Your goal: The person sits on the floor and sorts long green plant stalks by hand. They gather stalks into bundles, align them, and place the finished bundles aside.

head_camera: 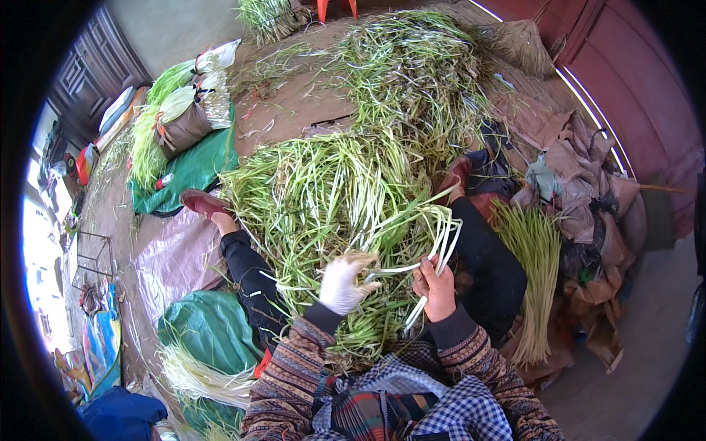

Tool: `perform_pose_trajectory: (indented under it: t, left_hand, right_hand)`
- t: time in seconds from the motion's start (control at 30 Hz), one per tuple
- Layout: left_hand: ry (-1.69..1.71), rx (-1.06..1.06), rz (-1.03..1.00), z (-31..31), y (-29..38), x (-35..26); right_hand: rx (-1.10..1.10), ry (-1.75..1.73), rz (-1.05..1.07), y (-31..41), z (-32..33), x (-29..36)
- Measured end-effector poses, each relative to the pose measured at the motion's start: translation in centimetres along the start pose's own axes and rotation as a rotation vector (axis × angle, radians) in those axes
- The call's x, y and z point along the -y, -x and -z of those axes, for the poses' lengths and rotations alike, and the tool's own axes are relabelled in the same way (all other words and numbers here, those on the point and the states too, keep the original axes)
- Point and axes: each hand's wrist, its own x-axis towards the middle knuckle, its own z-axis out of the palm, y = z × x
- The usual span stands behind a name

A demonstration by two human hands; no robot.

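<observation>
A large heap of long green-and-white leafy stalks (pixel 320 182) lies between my outstretched legs. Over its near part, my left hand (pixel 345 284), in a pale glove, has thumb and fingers spread beside some brownish, dry-looking leaf matter; whether it grips any of it I cannot tell. My bare right hand (pixel 434 284) pinches several pale stalks (pixel 451 234), whose white ends poke out below the fingers and whose upper parts bend over to the left. One stalk reaches from the right hand towards the left. Right of my right leg lies a neat bundle of stalks (pixel 535 286).
Another tangled heap (pixel 408 71) lies farther off. Tied bundles (pixel 182 121) rest on a green sheet (pixel 212 160) at upper left. Loose pale stalks (pixel 207 375) lie on green plastic at lower left. Crumpled brown sacks (pixel 579 187) are piled at right, near a straw broom (pixel 521 47).
</observation>
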Motion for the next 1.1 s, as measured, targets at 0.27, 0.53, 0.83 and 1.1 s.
perform_pose_trajectory:
  t: [0.27,0.53,0.83,1.1]
  left_hand:
    - [0.005,0.024,0.022,-1.5,0.1,0.5]
    - [0.05,0.089,0.096,-2.2,2.2,3.2]
    - [-0.048,0.164,0.189,0.3,3.6,3.1]
    - [0.464,0.461,-0.004,1.1,0.7,-4.9]
  right_hand:
    - [-0.021,-0.026,0.174,1.3,1.2,2.8]
    - [-0.09,-0.095,0.371,2.8,3.0,6.0]
    - [-0.008,-0.182,0.422,4.1,5.3,11.9]
    - [0.098,-0.431,0.252,1.2,3.1,9.4]
